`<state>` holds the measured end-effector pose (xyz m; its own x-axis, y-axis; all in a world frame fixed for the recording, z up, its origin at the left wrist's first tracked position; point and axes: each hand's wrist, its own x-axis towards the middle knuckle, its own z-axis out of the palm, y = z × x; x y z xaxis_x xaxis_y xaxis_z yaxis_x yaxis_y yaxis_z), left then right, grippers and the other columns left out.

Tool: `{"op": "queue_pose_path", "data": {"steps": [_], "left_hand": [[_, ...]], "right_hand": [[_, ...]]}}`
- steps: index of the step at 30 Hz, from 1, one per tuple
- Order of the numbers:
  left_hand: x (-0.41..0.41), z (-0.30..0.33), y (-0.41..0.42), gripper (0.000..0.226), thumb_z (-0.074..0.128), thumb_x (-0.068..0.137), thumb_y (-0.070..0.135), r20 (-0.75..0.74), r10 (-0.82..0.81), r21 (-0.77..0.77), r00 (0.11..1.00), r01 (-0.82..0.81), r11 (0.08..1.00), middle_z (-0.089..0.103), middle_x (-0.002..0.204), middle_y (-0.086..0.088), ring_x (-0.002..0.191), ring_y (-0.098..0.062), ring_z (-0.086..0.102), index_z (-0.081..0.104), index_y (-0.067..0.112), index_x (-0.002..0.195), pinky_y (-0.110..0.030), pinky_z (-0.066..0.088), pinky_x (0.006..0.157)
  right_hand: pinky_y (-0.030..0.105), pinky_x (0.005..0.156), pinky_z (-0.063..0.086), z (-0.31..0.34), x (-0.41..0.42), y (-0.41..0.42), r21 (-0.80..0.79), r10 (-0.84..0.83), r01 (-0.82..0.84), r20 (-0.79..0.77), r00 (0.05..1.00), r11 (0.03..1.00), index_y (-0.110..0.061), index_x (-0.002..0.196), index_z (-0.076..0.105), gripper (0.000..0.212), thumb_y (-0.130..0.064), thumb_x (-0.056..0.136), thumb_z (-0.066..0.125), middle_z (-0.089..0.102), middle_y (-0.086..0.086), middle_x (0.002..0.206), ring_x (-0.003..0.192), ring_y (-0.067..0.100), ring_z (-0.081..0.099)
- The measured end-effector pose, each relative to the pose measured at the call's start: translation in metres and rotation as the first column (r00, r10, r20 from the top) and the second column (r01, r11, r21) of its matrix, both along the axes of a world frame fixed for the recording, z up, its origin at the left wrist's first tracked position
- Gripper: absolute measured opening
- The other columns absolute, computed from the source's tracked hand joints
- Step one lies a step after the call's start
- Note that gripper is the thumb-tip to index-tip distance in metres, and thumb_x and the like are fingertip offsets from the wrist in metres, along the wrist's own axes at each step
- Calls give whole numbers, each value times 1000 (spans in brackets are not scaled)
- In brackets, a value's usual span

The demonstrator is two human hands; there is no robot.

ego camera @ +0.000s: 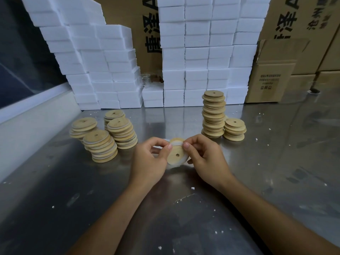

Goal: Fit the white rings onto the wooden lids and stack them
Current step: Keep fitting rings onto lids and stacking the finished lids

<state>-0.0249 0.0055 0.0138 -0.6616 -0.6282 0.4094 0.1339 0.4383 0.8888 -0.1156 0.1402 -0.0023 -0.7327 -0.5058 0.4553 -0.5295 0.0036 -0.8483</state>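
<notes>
While pinched, lid (177, 155) sits between both hands (150, 159).

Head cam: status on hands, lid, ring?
Left hand and right hand both pinch one wooden lid above the table. White ring partly round its rim. Ringed stacks left, plain stacks right; nothing in the way.

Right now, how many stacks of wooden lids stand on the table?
6: four at left, two at right. More may hide behind.
</notes>
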Motion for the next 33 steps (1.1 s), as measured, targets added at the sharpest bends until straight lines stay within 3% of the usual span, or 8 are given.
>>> {"op": "queue_pose_path", "data": {"steps": [7, 12, 18, 24, 33], "left_hand": [[0, 1, 0, 18, 73, 83, 9, -16, 13, -67, 1000, -14, 998, 69, 73, 12, 71, -13, 67, 69, 23, 72, -46, 59, 65], [2, 2, -2, 31, 74, 81, 5, -16, 24, -144, 1000, -27, 989, 69, 73, 16, 67, -2, 65, 65, 32, 67, -19, 53, 61], [1, 2, -2, 28, 74, 80, 2, 2, 15, -98, 1000, -15, 995, 70, 74, 14, 66, -1, 66, 67, 27, 68, -14, 50, 59], [0, 1, -5, 18, 74, 81, 3, 23, 14, 80, 1000, -15, 997, 74, 71, 0, 65, -13, 70, 71, 16, 69, -35, 59, 66], [4, 9, -12, 18, 76, 79, 5, 92, -35, 137, 995, 22, 990, 73, 65, 0, 58, -11, 68, 72, 18, 66, -34, 59, 65]], "right_hand": [[54, 71, 56, -1, 0, 0, 18, -11, 13, -60, 998, 1000, -27, 90, 59, 10, -29, 100, 58, 71, -7, 74, 71, 18, 65], [52, 71, 57, -1, 1, 0, 29, -19, 21, -69, 997, 999, -27, 90, 58, 10, -28, 99, 58, 72, -8, 73, 70, 18, 66], [51, 70, 58, 0, 1, -1, 39, -24, 26, -53, 998, 999, -20, 87, 62, 9, -19, 97, 62, 73, -4, 72, 69, 18, 70], [52, 71, 58, 2, 3, -2, 38, -27, 28, -35, 999, 999, -17, 85, 63, 10, -14, 94, 64, 73, 0, 70, 68, 24, 70], [48, 76, 60, 9, 1, 0, 72, -14, 12, 17, 1000, 997, -10, 85, 68, 6, -10, 91, 68, 75, 2, 78, 73, 17, 72]]}}
